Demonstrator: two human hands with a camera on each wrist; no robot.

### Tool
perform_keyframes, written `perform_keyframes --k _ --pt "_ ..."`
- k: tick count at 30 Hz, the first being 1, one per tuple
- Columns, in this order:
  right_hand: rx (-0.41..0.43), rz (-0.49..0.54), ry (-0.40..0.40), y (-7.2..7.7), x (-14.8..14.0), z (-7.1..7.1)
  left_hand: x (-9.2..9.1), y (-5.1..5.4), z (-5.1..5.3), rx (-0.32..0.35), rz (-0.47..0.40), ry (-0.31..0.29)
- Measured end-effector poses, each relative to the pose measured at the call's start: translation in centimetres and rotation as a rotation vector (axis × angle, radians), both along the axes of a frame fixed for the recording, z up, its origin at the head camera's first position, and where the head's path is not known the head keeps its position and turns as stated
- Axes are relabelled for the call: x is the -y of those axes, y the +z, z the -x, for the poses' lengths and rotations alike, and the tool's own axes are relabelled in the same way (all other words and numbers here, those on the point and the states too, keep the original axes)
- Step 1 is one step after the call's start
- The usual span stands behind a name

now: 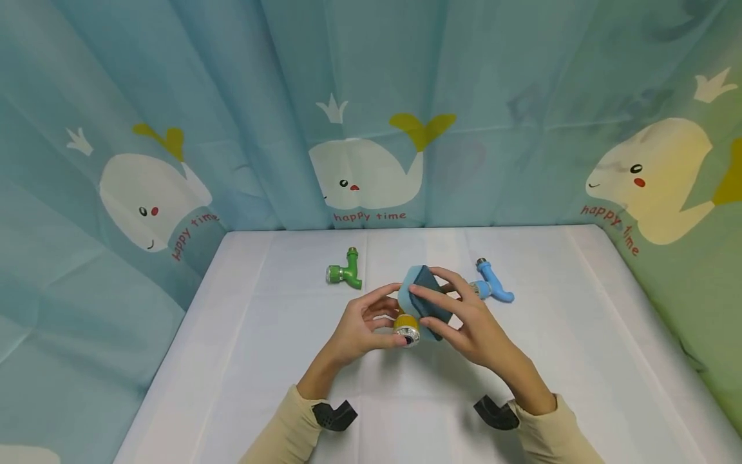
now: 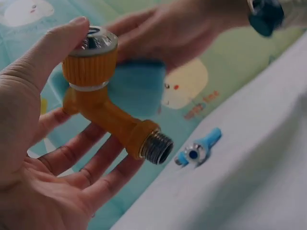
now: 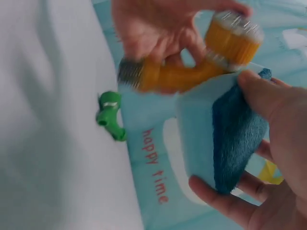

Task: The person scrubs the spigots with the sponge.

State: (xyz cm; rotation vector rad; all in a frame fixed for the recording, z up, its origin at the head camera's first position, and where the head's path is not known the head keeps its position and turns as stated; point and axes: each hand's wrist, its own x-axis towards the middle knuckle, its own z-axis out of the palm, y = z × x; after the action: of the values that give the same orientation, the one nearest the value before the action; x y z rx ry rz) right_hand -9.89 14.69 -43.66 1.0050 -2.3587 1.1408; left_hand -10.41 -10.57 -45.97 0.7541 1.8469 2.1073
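Note:
My left hand (image 1: 362, 325) holds a yellow-orange faucet (image 2: 103, 110) with a silver-capped knob and a threaded metal end. In the left wrist view the thumb presses on the knob's top, while the fingers lie under the body. My right hand (image 1: 472, 319) grips a sponge (image 3: 223, 129), light blue on one side and dark blue on the scouring side, between thumb and fingers. The sponge's light side is up against the faucet near its knob, though whether they touch is hard to tell. Both things are held above the table.
A green faucet (image 1: 346, 270) lies on the white table (image 1: 278, 386) at the back, left of the hands. A blue faucet (image 1: 493, 283) lies behind the right hand, partly covered by it. Curtains (image 1: 371, 64) with whale prints hang along the table's back and sides.

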Motion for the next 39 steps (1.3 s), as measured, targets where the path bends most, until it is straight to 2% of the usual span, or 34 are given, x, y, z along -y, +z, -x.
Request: perform_keyframes --k 5,10,16,20,22,26,30,34,37,39 --pt "-0.054 -0.036 -0.047 0.0 -0.5 -0.1 0.0 0.2 0.1 0.044 0.008 0.016" --pt "-0.062 -0.082 -0.001 0.3 -0.4 -0.2 0.1 0.2 0.5 0.052 0.01 -0.005" --pt "-0.079 -0.106 -0.027 0.5 -0.4 -0.3 0.3 0.2 0.7 0.074 0.024 -0.028" --pt "-0.061 -0.125 0.01 0.4 -0.3 -0.2 0.5 0.1 0.8 0.055 0.058 -0.041" --pt "-0.055 -0.137 -0.009 0.3 -0.3 -0.1 0.6 0.1 0.8 0.044 0.078 -0.055" --pt "-0.021 -0.082 -0.05 -0.3 -0.2 0.0 0.8 -0.1 0.7 0.042 0.092 -0.08" --pt "0.036 -0.014 -0.005 -0.6 0.1 -0.3 0.8 -0.3 0.8 0.026 0.068 -0.093" --pt "0.043 0.002 -0.03 -0.8 0.2 -0.4 0.8 -0.4 0.7 0.039 0.053 -0.071" --pt "0.093 0.044 -0.051 -0.7 0.2 -0.7 0.7 -0.6 0.7 0.082 0.036 -0.011" --pt "0.151 0.071 -0.024 -0.7 0.3 -0.9 0.7 -0.8 0.7 0.102 0.013 0.028"
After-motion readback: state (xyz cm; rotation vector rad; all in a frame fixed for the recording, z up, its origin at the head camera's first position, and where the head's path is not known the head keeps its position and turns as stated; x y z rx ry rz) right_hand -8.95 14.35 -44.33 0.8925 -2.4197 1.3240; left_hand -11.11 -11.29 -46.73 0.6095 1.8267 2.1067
